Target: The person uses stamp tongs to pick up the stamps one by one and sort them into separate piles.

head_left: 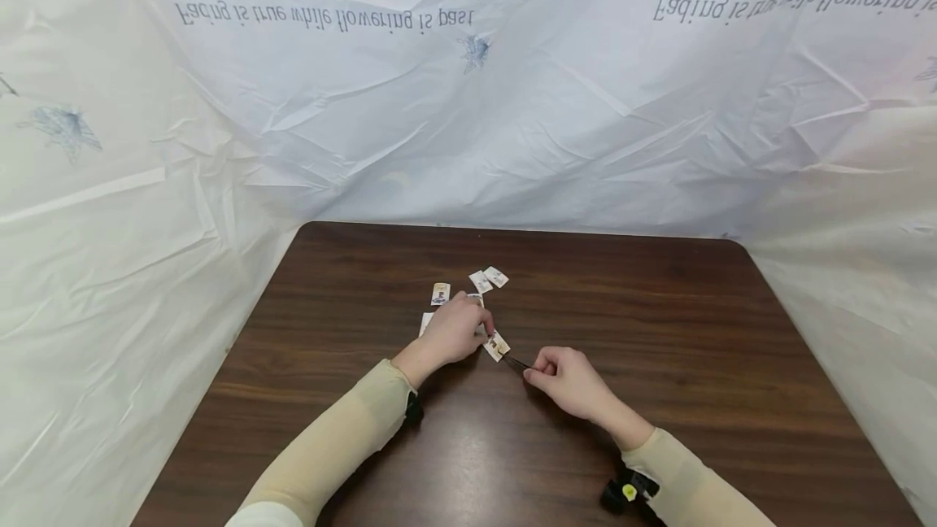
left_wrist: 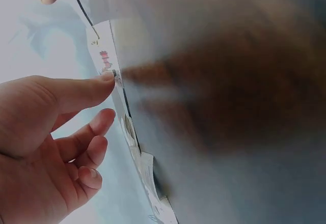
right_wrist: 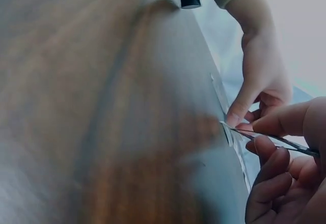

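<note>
My right hand (head_left: 573,383) grips a pair of thin, dark tweezers (right_wrist: 285,141) between thumb and fingers. Their tips meet the near corner of a small white printed card (head_left: 497,346), which has a coloured picture on it. At the opposite end of that card, the thumb and forefinger of my left hand (head_left: 455,328) pinch its edge. The left hand's other fingers hang loosely bent, as the left wrist view shows. More small cards lie beyond the left hand and partly under it; one pale card (head_left: 426,321) is mostly hidden by it.
Farther back on the dark wooden table (head_left: 622,299) lie a single printed card (head_left: 441,293) and two touching cards, the left one (head_left: 480,281) and the right one (head_left: 496,276). White sheeting (head_left: 468,145) with printed lettering hangs behind the table and along both sides.
</note>
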Available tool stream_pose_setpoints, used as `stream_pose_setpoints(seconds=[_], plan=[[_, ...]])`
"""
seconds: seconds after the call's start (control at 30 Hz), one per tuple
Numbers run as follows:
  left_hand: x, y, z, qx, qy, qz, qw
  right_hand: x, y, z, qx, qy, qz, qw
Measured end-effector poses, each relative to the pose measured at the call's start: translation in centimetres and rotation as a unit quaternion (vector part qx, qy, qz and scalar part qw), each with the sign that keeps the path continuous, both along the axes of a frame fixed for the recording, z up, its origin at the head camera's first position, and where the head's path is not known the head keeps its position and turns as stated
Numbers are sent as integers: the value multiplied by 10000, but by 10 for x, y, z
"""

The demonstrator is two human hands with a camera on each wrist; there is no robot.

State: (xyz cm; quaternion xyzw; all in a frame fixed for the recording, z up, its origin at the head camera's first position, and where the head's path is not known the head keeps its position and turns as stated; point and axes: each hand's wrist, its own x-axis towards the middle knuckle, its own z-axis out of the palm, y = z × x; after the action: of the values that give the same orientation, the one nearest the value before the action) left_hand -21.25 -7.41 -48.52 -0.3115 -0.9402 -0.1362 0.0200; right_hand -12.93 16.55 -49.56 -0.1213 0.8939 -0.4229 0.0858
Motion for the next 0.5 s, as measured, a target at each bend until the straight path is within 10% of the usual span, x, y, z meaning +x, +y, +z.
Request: stream_pose_setpoints(seconds=[0.23, 0.5], plan=[[-6, 4, -1, -126, 51, -140, 9998, -8, 10, 2, -478, -606, -15, 9970], [-8, 10, 0, -296, -86, -55, 9995, -12, 13, -2, -22, -273, -406, 9988]])
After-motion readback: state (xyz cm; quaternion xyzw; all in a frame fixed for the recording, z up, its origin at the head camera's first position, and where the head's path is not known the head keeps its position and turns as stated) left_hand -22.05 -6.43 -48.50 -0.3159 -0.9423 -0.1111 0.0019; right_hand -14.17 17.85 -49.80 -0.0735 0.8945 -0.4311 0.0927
